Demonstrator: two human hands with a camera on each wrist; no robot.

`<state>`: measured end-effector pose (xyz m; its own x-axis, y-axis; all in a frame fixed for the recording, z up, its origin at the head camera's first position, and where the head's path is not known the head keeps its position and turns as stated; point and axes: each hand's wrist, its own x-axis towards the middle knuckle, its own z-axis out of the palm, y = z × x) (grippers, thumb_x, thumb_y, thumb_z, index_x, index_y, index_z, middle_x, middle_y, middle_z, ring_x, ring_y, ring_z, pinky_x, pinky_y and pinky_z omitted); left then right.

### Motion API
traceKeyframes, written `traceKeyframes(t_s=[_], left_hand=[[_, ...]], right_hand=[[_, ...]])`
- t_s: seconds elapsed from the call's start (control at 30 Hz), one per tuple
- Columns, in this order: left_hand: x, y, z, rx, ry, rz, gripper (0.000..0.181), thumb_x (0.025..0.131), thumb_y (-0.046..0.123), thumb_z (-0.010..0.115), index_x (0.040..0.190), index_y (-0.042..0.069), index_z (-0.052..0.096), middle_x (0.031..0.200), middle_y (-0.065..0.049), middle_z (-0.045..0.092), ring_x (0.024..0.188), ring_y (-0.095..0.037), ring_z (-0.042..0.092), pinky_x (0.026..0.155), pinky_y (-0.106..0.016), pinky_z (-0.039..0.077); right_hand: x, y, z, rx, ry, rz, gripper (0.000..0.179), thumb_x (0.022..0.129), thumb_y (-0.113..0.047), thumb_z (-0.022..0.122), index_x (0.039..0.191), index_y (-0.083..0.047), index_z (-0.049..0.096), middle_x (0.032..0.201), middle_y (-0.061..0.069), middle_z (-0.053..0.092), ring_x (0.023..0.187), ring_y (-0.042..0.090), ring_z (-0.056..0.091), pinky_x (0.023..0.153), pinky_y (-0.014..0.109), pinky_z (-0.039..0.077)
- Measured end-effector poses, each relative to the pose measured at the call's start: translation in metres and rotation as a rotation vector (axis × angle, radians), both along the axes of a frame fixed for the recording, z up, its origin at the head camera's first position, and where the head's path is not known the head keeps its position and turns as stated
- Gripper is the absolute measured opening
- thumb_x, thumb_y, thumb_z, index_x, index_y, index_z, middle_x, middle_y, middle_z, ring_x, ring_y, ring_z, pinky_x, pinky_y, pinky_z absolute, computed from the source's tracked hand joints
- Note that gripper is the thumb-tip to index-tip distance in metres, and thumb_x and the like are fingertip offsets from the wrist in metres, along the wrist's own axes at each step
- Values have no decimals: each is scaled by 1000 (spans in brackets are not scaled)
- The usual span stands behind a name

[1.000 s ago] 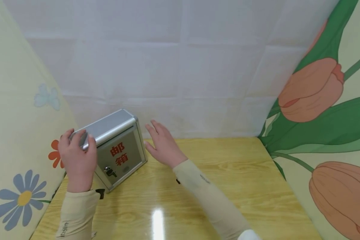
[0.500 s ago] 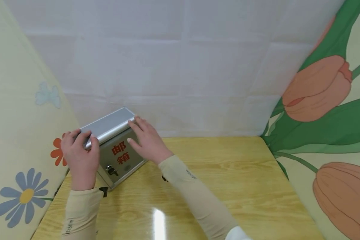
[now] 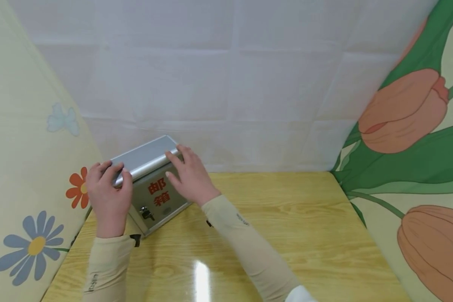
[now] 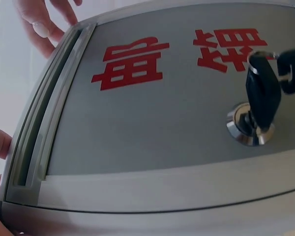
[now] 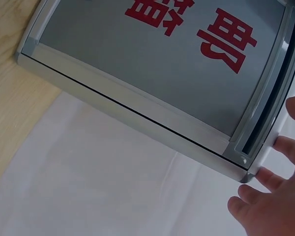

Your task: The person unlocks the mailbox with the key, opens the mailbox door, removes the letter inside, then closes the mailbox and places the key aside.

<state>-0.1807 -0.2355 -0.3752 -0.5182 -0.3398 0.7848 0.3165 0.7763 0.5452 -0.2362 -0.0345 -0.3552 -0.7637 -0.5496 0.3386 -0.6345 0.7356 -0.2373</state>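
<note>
A silver-grey metal mailbox (image 3: 147, 157) with red characters on its front stands on the table, angled to the right. A key (image 4: 265, 86) sits in the front lock, with another dark part hanging beside it. My left hand (image 3: 109, 197) grips the mailbox's upper left corner, fingers bent over the top and thumb toward the front. My right hand (image 3: 191, 178) touches the upper right edge with its fingertips, fingers spread and fairly straight. In the right wrist view, the right hand's fingers (image 5: 270, 179) lie along the outer corner beside the dark slot (image 5: 275, 83).
The wood-grain table (image 3: 287, 218) extends to the right and in front of the mailbox. A white cloth backdrop (image 3: 249, 105) hangs behind. Flower-patterned panels (image 3: 34, 167) stand at the left, close to my left hand, and at the right.
My right hand has come left onto the mailbox's upper right edge, from just beside it. The mailbox has shifted slightly right with both hands; the left hand kept its hold.
</note>
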Motion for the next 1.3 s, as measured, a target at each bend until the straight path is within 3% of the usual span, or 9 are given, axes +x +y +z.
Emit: traceKeyframes(t_s=[0.27, 0.57, 0.97, 1.3], left_hand=[[-4, 3, 1, -17, -53, -56, 24, 89, 14, 64, 102, -3, 73, 116, -22, 59, 120, -40, 44, 105, -51, 34], [-13, 16, 1, -58, 2, -139, 19, 87, 10, 64, 98, -3, 73, 112, -22, 61, 117, -41, 46, 101, -53, 36], [-19, 41, 1, -78, 7, -254, 17, 85, 6, 66, 99, -1, 73, 113, -22, 61, 119, -41, 46, 103, -53, 36], [-28, 53, -1, -115, -14, -347, 18, 87, 9, 66, 101, 0, 73, 115, -21, 61, 119, -42, 46, 101, -54, 37]], right_hand=[[-3, 13, 1, -17, 22, -6, 54, 101, -43, 42, 149, -20, 33, 157, 6, 20, 143, 27, 16, 116, 36, 7], [-2, 32, 0, -44, 61, -33, 47, 101, -37, 45, 142, -15, 42, 155, 8, 24, 143, 31, 17, 117, 39, 8], [-2, 55, -2, -158, 110, -66, 26, 99, -27, 48, 115, -7, 51, 150, 15, 34, 141, 31, 22, 117, 42, 11], [10, 82, -4, -132, 176, -132, 29, 98, -29, 47, 117, -8, 52, 148, 11, 39, 138, 30, 29, 117, 46, 8]])
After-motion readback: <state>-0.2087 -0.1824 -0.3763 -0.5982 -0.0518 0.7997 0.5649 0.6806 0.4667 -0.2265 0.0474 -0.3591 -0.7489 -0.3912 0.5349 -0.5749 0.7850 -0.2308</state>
